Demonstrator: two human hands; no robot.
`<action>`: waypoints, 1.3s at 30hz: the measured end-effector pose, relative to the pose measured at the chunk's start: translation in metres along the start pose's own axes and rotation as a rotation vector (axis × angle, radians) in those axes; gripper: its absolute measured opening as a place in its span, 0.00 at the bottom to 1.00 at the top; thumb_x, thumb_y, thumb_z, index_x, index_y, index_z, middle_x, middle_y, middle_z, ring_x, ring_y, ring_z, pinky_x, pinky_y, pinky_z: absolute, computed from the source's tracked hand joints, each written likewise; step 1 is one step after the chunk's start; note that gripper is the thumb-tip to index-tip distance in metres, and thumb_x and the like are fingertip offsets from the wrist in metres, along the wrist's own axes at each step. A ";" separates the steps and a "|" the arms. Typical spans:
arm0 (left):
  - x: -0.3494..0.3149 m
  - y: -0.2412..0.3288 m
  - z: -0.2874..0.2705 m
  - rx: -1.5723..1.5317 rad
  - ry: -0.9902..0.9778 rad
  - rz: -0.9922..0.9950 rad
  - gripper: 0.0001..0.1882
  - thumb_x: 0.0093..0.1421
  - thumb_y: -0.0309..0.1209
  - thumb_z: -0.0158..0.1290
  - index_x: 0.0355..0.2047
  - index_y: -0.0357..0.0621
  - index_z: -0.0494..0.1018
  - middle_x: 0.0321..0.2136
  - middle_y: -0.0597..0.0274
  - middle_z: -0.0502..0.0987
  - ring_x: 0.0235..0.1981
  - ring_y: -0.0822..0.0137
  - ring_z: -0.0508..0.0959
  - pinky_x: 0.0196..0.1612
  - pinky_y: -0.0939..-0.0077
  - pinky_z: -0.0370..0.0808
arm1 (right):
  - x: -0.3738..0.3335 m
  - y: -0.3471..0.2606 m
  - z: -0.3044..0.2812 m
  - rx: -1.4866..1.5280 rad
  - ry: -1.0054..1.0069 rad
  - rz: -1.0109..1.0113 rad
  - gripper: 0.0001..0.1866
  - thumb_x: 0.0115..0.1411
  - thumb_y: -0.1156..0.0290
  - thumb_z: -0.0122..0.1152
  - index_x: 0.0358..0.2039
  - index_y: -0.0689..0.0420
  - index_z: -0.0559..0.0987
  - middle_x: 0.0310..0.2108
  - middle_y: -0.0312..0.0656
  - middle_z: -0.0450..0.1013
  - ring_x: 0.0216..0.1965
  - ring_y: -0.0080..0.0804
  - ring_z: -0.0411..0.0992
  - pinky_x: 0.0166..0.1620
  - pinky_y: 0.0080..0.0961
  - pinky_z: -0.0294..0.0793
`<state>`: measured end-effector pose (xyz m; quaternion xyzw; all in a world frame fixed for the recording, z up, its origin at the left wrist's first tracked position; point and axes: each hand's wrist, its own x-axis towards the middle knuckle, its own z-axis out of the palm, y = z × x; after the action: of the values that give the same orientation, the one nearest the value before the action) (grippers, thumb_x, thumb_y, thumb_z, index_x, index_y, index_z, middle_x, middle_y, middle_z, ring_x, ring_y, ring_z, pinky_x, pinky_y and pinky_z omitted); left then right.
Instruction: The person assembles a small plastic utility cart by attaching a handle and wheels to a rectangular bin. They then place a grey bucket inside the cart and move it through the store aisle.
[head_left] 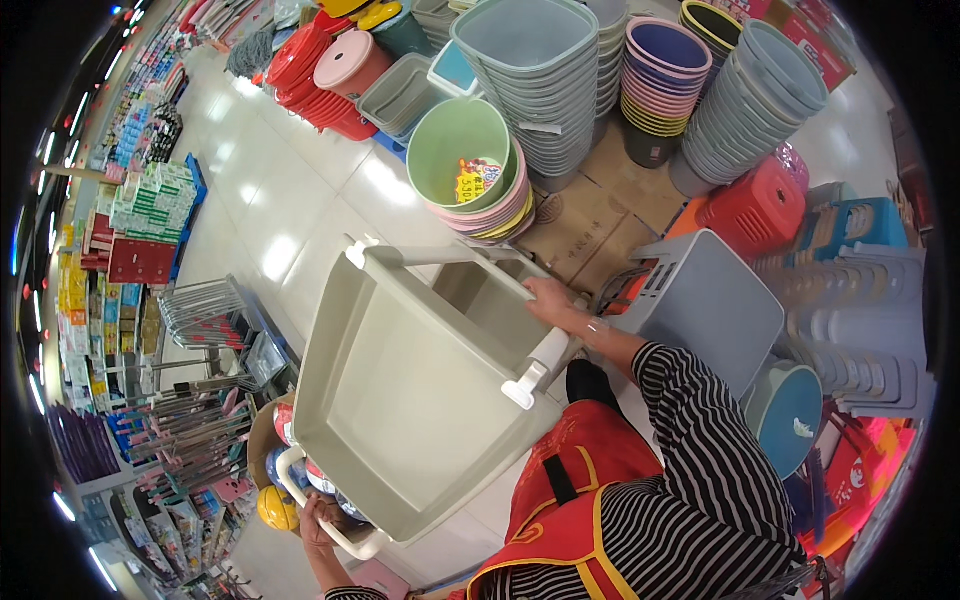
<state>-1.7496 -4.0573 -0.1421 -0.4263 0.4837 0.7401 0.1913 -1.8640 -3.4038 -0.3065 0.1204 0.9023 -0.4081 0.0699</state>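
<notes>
A large beige plastic tiered trolley [400, 370] fills the middle of the head view, held tilted in front of me, with deep trays and pale side posts. At its lower left, the fingers of my left hand [317, 519] are wrapped around the curved white handle [345, 540]. My right hand [550, 302] is closed on the upper right side of the frame, beside the second tray [480, 300]. My right palm hides part of that rail. A white end piece [525, 390] juts out below my right wrist.
Nested grey bins [540, 100] and a stack topped by a green bucket [450, 140] stand ahead on cardboard [590, 210]. Close on my right are a grey plastic stool [710, 300] and a red basket [755, 210]. A box of balls [275, 505] sits beyond my left hand.
</notes>
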 end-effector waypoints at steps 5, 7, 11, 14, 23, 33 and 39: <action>0.008 0.000 0.028 -0.036 -0.048 -0.024 0.04 0.60 0.28 0.49 0.28 0.49 0.67 0.09 0.72 0.59 0.09 0.76 0.60 0.11 0.84 0.61 | 0.017 0.014 -0.030 0.024 0.013 -0.006 0.16 0.42 0.73 0.58 0.35 0.58 0.77 0.35 0.49 0.74 0.40 0.47 0.72 0.44 0.37 0.70; 0.010 0.003 0.052 -0.011 -0.097 -0.016 0.08 0.61 0.30 0.48 0.24 0.48 0.66 0.09 0.73 0.59 0.10 0.78 0.61 0.11 0.87 0.60 | 0.025 0.018 -0.047 0.009 0.025 0.002 0.17 0.40 0.73 0.61 0.35 0.60 0.78 0.36 0.50 0.75 0.40 0.46 0.73 0.44 0.35 0.72; 0.017 0.013 0.097 0.065 -0.142 -0.017 0.09 0.62 0.30 0.47 0.23 0.50 0.65 0.09 0.73 0.59 0.10 0.77 0.62 0.12 0.85 0.62 | 0.043 0.038 -0.077 0.019 0.035 0.066 0.17 0.40 0.73 0.62 0.35 0.60 0.78 0.35 0.49 0.75 0.39 0.44 0.74 0.44 0.34 0.72; 0.022 0.021 0.135 0.090 -0.144 0.001 0.07 0.61 0.29 0.48 0.25 0.50 0.65 0.10 0.73 0.59 0.09 0.77 0.60 0.11 0.84 0.60 | 0.057 0.045 -0.105 0.019 0.009 0.072 0.18 0.40 0.73 0.64 0.36 0.60 0.78 0.34 0.48 0.75 0.37 0.41 0.74 0.42 0.32 0.72; 0.027 0.037 0.243 0.102 -0.225 0.047 0.09 0.62 0.29 0.48 0.23 0.50 0.64 0.10 0.72 0.59 0.10 0.76 0.61 0.13 0.81 0.60 | 0.087 0.087 -0.190 0.280 -0.056 0.101 0.11 0.46 0.74 0.63 0.31 0.63 0.79 0.25 0.44 0.76 0.26 0.26 0.71 0.32 0.28 0.71; -0.015 0.046 0.321 -0.001 -0.260 0.077 0.13 0.66 0.32 0.41 0.23 0.48 0.62 0.10 0.72 0.57 0.09 0.78 0.59 0.10 0.86 0.57 | 0.078 0.096 -0.247 0.871 0.072 -0.189 0.13 0.51 0.69 0.60 0.32 0.67 0.79 0.26 0.43 0.76 0.28 0.21 0.70 0.31 0.28 0.70; -0.037 0.038 0.326 -0.048 -0.253 0.094 0.10 0.66 0.33 0.42 0.27 0.45 0.66 0.09 0.75 0.54 0.08 0.81 0.55 0.11 0.88 0.55 | 0.124 0.113 -0.258 0.404 0.106 -0.151 0.16 0.48 0.64 0.59 0.33 0.63 0.79 0.27 0.49 0.77 0.26 0.32 0.75 0.33 0.28 0.73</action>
<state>-1.9007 -3.7838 -0.0363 -0.3107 0.4574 0.8074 0.2057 -1.9596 -3.1172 -0.2459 0.0852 0.8112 -0.5775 -0.0340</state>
